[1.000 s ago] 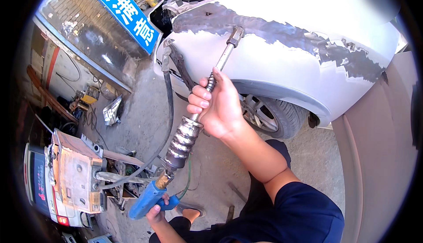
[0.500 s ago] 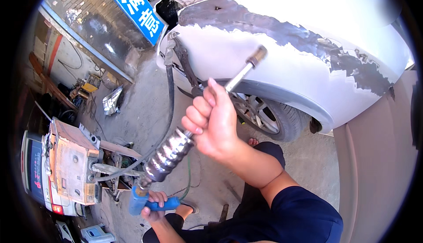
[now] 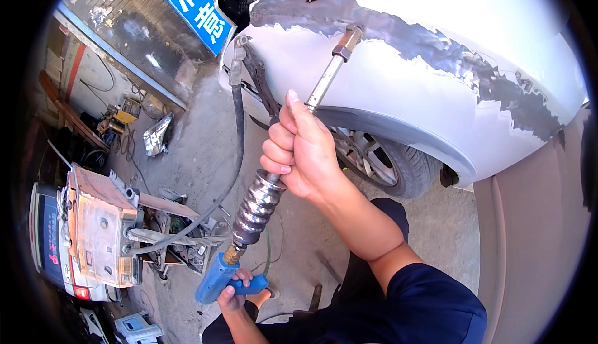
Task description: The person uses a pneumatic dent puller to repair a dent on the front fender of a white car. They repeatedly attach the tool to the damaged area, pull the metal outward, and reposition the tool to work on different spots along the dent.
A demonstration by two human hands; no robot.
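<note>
Both hands (image 3: 233, 294) (image 3: 303, 157) hold a blue-handled tool (image 3: 256, 207) right of a boxy casing (image 3: 106, 235).

Here's a headlight (image 3: 157, 135) on the floor (image 3: 202, 126), near a yellow box (image 3: 129, 110)! Up top, a blue sign (image 3: 194, 17), brick wall (image 3: 124, 1) beside it; blue stool (image 3: 138, 327) lower left.

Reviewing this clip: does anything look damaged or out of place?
Yes. Along the front fender, a grey band lacks pale paint, its edges ragged beside the smooth finish below. Also, what looks like a loose headlight lies on the concrete floor, left of the fender, an odd place for a car part.
</note>
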